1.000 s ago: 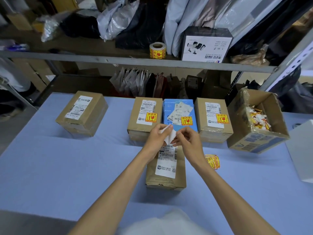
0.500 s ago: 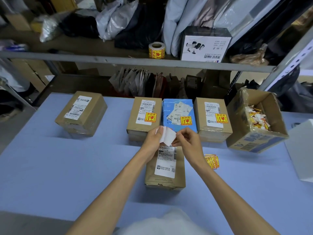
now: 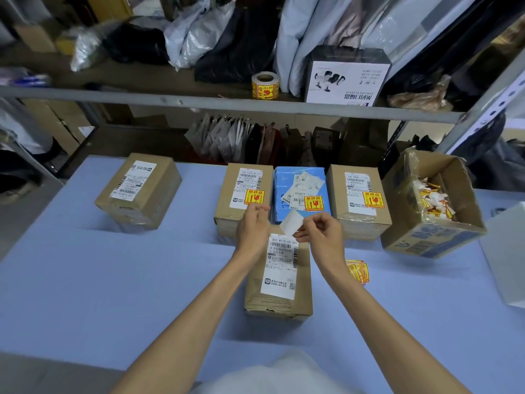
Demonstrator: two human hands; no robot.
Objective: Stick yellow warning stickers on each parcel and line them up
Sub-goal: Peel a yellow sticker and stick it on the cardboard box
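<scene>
Blue cloth covers the desk (image 3: 85, 280), where a brown cardboard parcel with a white shipping label (image 3: 279, 294) lies near the front, between the two forearms. Above its far end the right hand (image 3: 324, 234) pinches a small white paper slip (image 3: 292, 226) in curled fingers. The left hand (image 3: 252, 228) hovers just beside the slip, apart from it — whether its fingers hold anything cannot be told. Behind stands a row of three parcels bearing yellow warning stickers (image 3: 284, 177).

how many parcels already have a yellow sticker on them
3, side by side in the back row: left brown parcel, blue parcel, right brown parcel. The near parcel and far-left parcel show none.
</scene>
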